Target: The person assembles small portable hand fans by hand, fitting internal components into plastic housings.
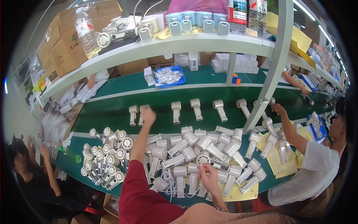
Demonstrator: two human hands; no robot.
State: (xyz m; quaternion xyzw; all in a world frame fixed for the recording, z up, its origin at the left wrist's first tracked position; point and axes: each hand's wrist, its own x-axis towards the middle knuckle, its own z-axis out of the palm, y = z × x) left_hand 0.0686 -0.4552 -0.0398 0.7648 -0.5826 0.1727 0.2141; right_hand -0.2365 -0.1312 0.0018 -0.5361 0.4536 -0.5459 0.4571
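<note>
My left hand (pixel 148 115), at the end of a red sleeve, reaches over the green conveyor belt. Its fingers close round the head of a white handheld fan (pixel 141 120), partly hidden by the hand. Close to the heaped fans on the near bench, my right hand (pixel 209 178) pinches another handheld fan (pixel 220 165), whose round grille faces up and whose handle points right. Around this hand lies a big pile of white handheld fans (pixel 191 139), some overlapping. A white cable (pixel 172 186) is tangled among them.
More fans (pixel 195 110) stand spaced along the belt (pixel 160 95). Grille-up fans (pixel 108 158) cluster left, beside a green bottle (pixel 70 154). A metal post (pixel 270 71) rises right of centre, under a loaded shelf (pixel 186 44). Co-workers sit left and right; one co-worker's hand (pixel 278 109) reaches the belt.
</note>
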